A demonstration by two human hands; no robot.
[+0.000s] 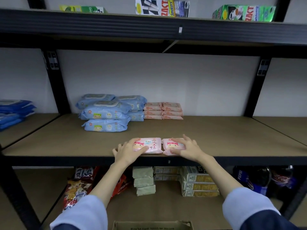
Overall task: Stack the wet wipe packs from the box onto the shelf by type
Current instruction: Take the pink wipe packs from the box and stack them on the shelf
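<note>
We're mid-placement w/ two pink baby-wipe packs at the front edge of the middle shelf (216,138). Our left hand (131,151) lies over the left pink pack (152,146), fingers spread and curved on top; our right hand (186,148) lies likewise over the right pink pack (172,146). Each grip looks like a loose hold on its pack, not a tight clamp. The packs sit side by side, just touching. Further back: blue packs (106,113) stacked, peach packs (163,111) stacked right beside them. The box (152,225) is below, contents not visible. Next, prob. slide both pink packs back to the right of the peach stack and start a new pile by type, keeping edges squared.
</note>
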